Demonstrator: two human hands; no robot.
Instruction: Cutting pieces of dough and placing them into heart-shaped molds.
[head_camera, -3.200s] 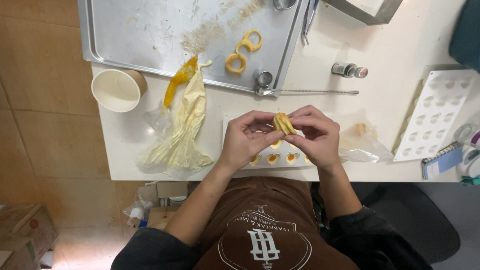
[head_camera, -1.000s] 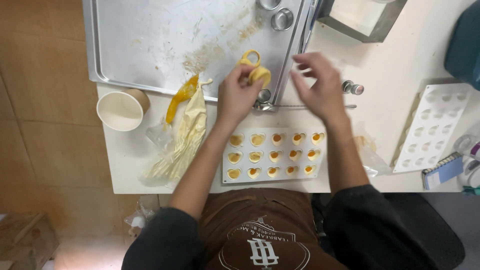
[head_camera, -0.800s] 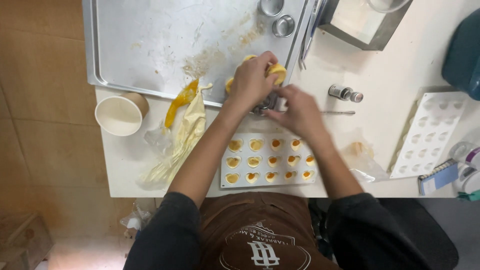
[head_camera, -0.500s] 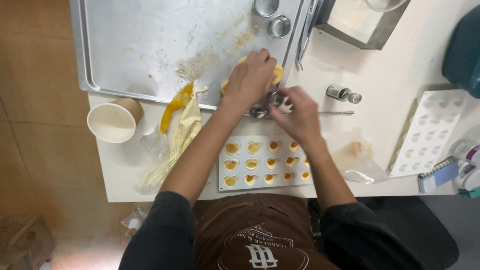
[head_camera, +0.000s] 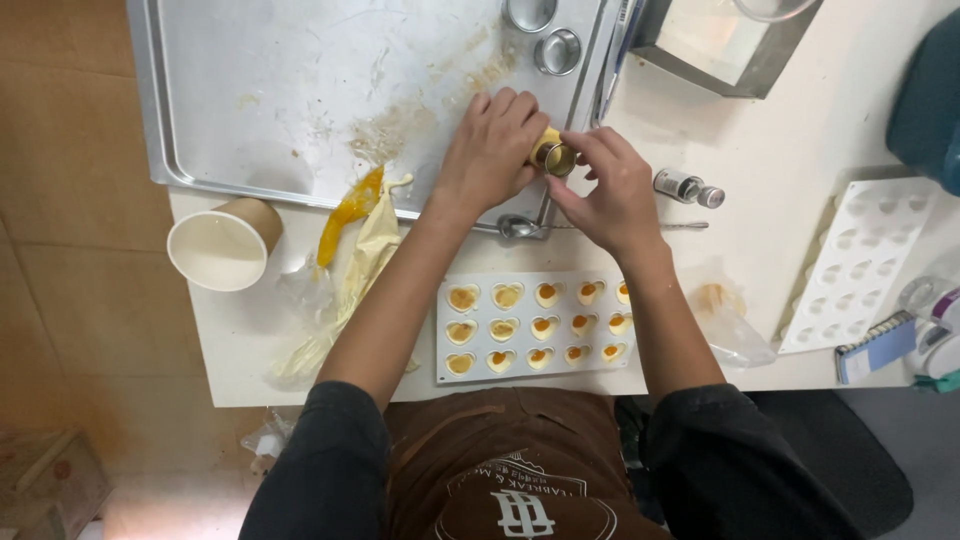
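Dough (head_camera: 547, 139), yellow, sits at the near right edge of the metal tray (head_camera: 260, 110), pinned under my left hand (head_camera: 490, 150); my right hand (head_camera: 610, 185) pinches a small round metal cutter (head_camera: 553, 158) against it. Heart mould (head_camera: 535, 325) lies on the bench (head_camera: 790, 150) just below my wrists; paper cup (head_camera: 222, 242) stands well left.

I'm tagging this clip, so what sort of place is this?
Likely a pastry or sweets kitchen: a metal baking tray smeared with residue, a heart mould with yellow filling, and a used piping bag on a white table.
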